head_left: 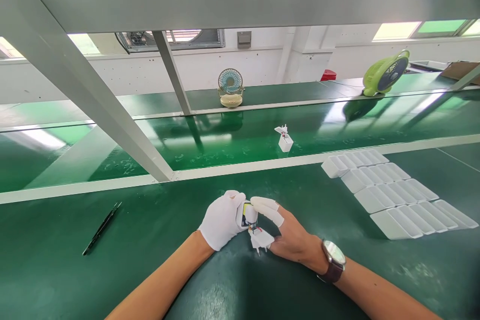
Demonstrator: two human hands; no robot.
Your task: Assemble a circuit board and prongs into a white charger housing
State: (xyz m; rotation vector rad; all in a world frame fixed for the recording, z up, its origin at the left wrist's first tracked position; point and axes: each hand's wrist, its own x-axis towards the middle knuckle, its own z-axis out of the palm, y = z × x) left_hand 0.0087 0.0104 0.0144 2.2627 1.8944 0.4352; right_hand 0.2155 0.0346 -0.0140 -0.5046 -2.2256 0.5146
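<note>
A green bench (pixel 112 270) spanned the whole foreground, its far edge bounded by a pale rail (pixel 240 167) with a green conveyor belt (pixel 232 135) beyond it. A slanted metal frame post (pixel 86 95) crossed the left side and met the rail. Open bench lay to the left of the hands and in front of them. To the right, rows of white housings (pixel 393 195) lay side by side, well apart from the hands. Two small fans (pixel 230 87) (pixel 386 72) stood on the far side. Black tweezers (pixel 102 228) lay far left. A lone white plug part (pixel 284 138) sat on the belt. The gloved left hand (pixel 222 220) was closed around a small charger assembly (pixel 250 216); the right hand (pixel 288 235), fingertips capped in white, pinched its white plug piece (pixel 261 239) just above the bench.
</note>
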